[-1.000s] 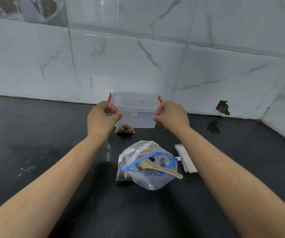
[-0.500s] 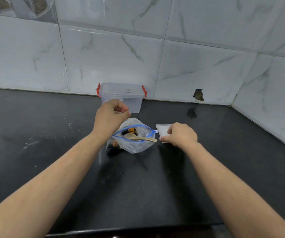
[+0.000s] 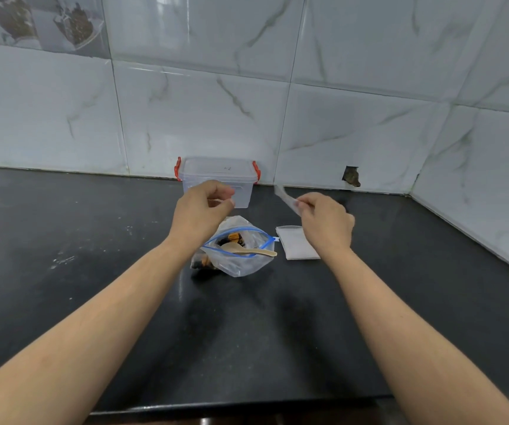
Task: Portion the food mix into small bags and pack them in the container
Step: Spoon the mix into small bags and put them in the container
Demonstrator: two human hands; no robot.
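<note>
A big clear zip bag (image 3: 241, 256) with a blue rim lies open on the black counter, holding dark and orange food mix and a wooden spoon (image 3: 248, 250). Behind it by the wall stands a clear lidded container (image 3: 218, 176) with red clips. My right hand (image 3: 323, 222) pinches a small empty clear bag (image 3: 285, 197), lifted above a stack of small bags (image 3: 294, 243). My left hand (image 3: 201, 214) hovers with curled fingers above the big bag, in front of the container, holding nothing that I can see.
The black counter (image 3: 93, 256) runs to a marble-tiled wall at the back and right. A chipped hole (image 3: 351, 177) marks the wall's base. The counter's front edge (image 3: 231, 406) lies near the frame bottom.
Both hands left the container's clips. My right hand went to the stack of small bags and lifted one off it. My left hand drew back above the big bag.
</note>
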